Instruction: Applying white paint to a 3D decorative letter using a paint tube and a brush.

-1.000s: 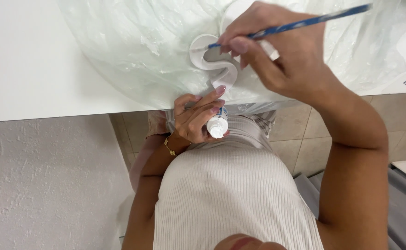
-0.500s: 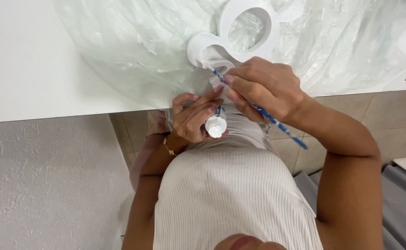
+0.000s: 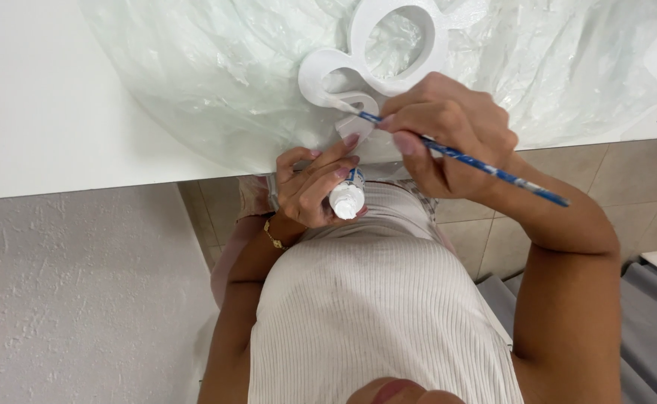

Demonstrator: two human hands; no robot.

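Where the bristle end of the blue paintbrush (image 3: 459, 157) meets it, the white cut-out shape (image 3: 358, 71) lies flat at the upper middle of the frame, on crinkled clear plastic sheeting (image 3: 193, 82) spread over the white table (image 3: 36, 97). It has two looped openings and thick, matt edges; it looks like foam or light board, so probably light, fairly stiff but easy to dent, and best steadied by a finger on its outer rim, away from any wet patch. The brush is thin and rigid, its handle running down toward the right of the frame; the right hand (image 3: 448, 131) has it pinched between curled fingers near the front end, closed firmly round it. Just below the shape, at the table edge, the left hand (image 3: 313, 187) is wrapped about a small white paint bottle (image 3: 347, 200), fingertips nearly touching the shape's lower edge. A gold bracelet (image 3: 272, 236) sits on that wrist. Lower in the frame are a ribbed white top (image 3: 373, 314), a textured wall (image 3: 81, 292) and beige floor tiles (image 3: 635, 187).
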